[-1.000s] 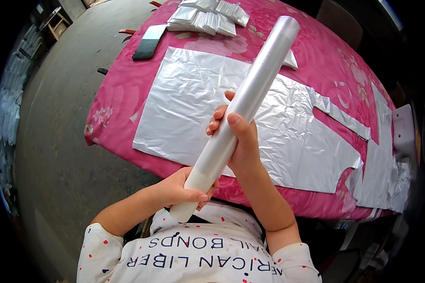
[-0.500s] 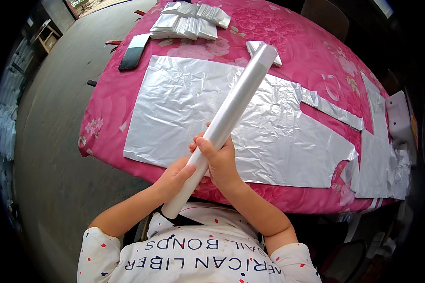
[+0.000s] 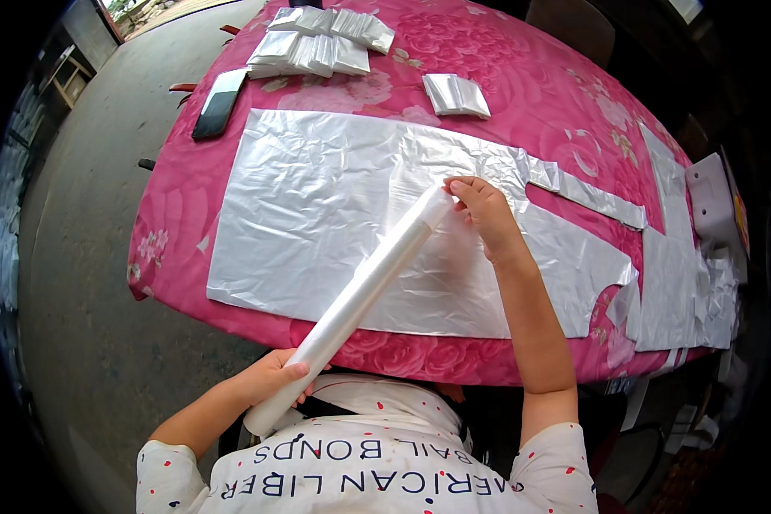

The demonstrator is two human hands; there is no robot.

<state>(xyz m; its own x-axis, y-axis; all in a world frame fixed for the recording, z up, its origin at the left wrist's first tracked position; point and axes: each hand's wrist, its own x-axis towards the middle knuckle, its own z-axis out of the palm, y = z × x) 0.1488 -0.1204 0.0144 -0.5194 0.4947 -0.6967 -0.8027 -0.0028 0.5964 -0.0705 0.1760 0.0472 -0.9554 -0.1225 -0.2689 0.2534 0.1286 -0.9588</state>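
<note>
A long whitish roll of plastic film (image 3: 361, 287) slants across my front, its lower end near my waist and its upper end over the table. My left hand (image 3: 271, 379) is closed round the roll's lower part. At the upper end, my right hand (image 3: 486, 216) pinches the roll's edge between thumb and fingers. Beneath the roll, a large silvery-white plastic bag (image 3: 308, 188) lies spread flat and wrinkled, with handle-shaped cutouts at its right end.
A pink flowered cloth (image 3: 171, 223) covers the table. Folded plastic packets (image 3: 308, 51) are stacked at the far left, with a smaller bundle (image 3: 456, 96) to their right. A phone (image 3: 220, 104) lies by the left edge. More plastic bags (image 3: 668, 295) and a white container (image 3: 713, 197) are at right.
My right hand has slid from the roll's middle up to its far end. My left hand has moved down and left with the roll, whose upper end has dropped nearer.
</note>
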